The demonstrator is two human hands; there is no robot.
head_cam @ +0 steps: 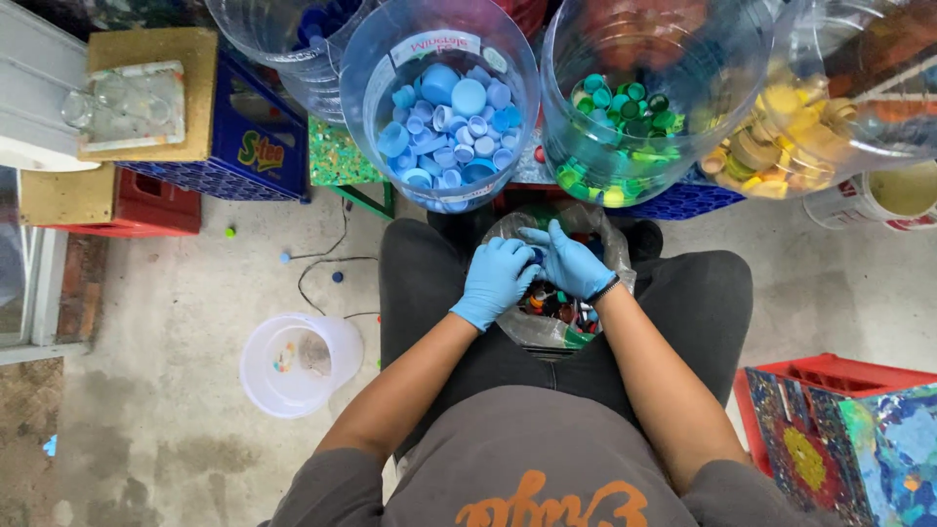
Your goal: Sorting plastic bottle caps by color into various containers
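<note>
Hands in blue nitrile gloves, left (495, 280), right (569, 262), inside crinkled clear bag (532, 330) of mixed plastic caps (558, 304); grip unclear.

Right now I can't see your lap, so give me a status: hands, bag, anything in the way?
Left hand and right hand, both gloved, reaching into clear bag of mixed caps. Grip hidden. Blue-cap container just ahead; nothing blocking.

Your gloves (498, 278) are light blue — the jars' caps (449, 122) run blue, green (625, 137), yellow (781, 146) — crate (830, 376) red.
</note>
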